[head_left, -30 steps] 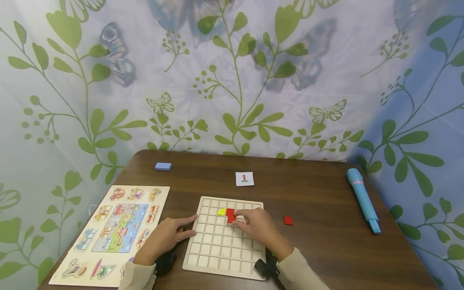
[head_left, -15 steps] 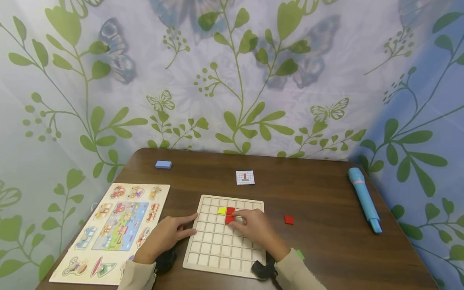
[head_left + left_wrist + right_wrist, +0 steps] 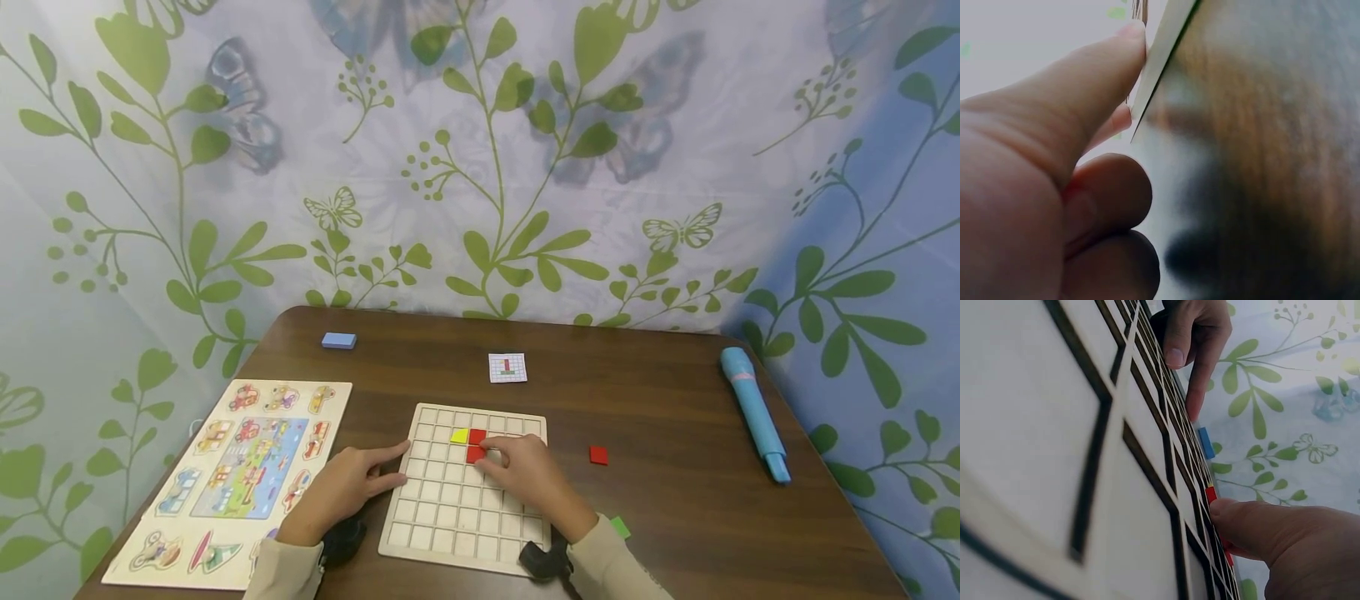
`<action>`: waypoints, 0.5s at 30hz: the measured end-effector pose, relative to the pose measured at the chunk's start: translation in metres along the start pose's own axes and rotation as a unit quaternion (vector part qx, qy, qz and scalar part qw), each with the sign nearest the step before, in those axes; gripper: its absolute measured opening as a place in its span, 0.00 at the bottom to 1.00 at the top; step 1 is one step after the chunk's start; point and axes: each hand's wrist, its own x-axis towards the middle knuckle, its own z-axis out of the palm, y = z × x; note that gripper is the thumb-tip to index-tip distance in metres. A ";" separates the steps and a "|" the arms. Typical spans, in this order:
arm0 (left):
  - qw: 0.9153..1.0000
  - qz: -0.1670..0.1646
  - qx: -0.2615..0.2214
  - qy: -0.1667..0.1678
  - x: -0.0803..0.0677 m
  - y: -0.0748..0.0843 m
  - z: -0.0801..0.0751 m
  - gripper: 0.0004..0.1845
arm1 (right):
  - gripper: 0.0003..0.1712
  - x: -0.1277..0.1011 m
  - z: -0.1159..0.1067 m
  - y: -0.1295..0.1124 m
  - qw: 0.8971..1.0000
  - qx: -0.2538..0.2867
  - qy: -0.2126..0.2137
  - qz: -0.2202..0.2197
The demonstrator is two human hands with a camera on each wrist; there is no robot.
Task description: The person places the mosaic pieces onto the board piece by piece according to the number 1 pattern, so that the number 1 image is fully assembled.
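Observation:
A pale wooden grid board point(image 3: 453, 517) lies on the dark table. Against its left edge rest the thumb and index finger of my left hand point(image 3: 341, 492); the left wrist view shows the thumb at the board edge point(image 3: 1163, 59) and other fingers curled under. My right hand point(image 3: 528, 473) reaches over the board and pinches a red square tile point(image 3: 473, 455) between thumb and index finger at a grid cell. Directly above that tile sits another red tile point(image 3: 477, 436), with a yellow tile point(image 3: 459, 436) to its left. In the right wrist view, the thumb point(image 3: 1241, 519) overlaps red at the board's surface.
A loose red tile point(image 3: 597, 455) lies right of the board, and a green tile point(image 3: 619, 527) beside the right sleeve. Behind the board is a small pattern card point(image 3: 507, 367). A vehicle puzzle board point(image 3: 176, 533), a blue block point(image 3: 339, 341) and a blue microphone point(image 3: 753, 412) stand around.
The lower red tile has shifted slightly and now lies squarely below the upper one. My right hand moved a little with it, uncovering more of the green tile; the left hand stays in place.

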 end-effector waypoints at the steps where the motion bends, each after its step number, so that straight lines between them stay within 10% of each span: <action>1: 1.000 0.000 0.000 0.000 0.000 0.000 0.000 0.29 | 0.15 0.000 0.001 0.000 1.000 -0.001 -0.001 0.000; 15: 1.000 -0.008 0.004 -0.002 0.002 -0.001 0.001 0.29 | 0.16 -0.001 0.002 0.002 1.000 -0.017 0.010 -0.020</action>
